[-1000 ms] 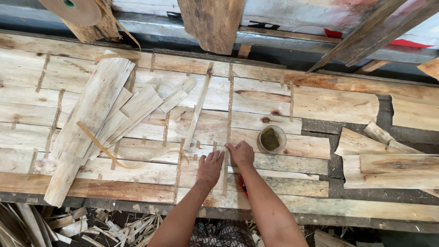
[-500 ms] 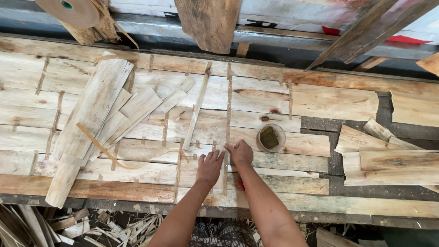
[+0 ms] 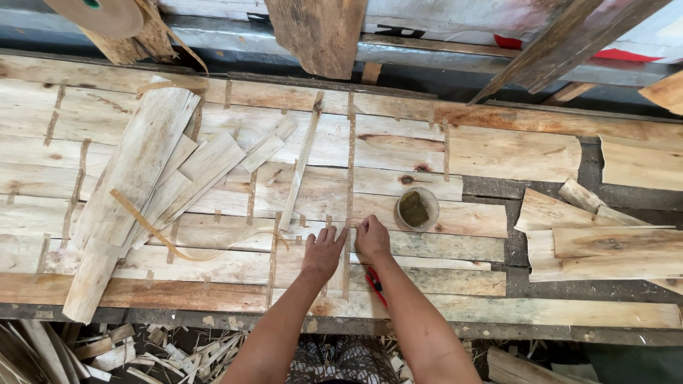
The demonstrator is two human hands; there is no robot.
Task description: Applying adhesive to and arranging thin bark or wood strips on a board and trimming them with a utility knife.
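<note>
My left hand (image 3: pixel 324 252) lies flat on pale wood veneer sheets (image 3: pixel 398 146), fingers spread, beside a long vertical strip of brown paper tape (image 3: pixel 350 163). My right hand (image 3: pixel 371 238) rests just right of it, fingertips pressed on the lower part of that tape strip. A red-handled tool (image 3: pixel 375 283) lies on the veneer under my right forearm, partly hidden. A small round cup of dark greenish liquid (image 3: pixel 415 209) stands just right of my right hand.
A pile of loose veneer pieces (image 3: pixel 142 185) with a curling tape strip (image 3: pixel 178 249) lies at the left. More veneer pieces (image 3: pixel 605 238) sit at the right. A tape roll (image 3: pixel 99 13) hangs top left. Scraps (image 3: pixel 107 348) litter the floor below the bench edge.
Both hands have stayed almost in place on the tape seam; my right fingertips have shifted slightly along the strip.
</note>
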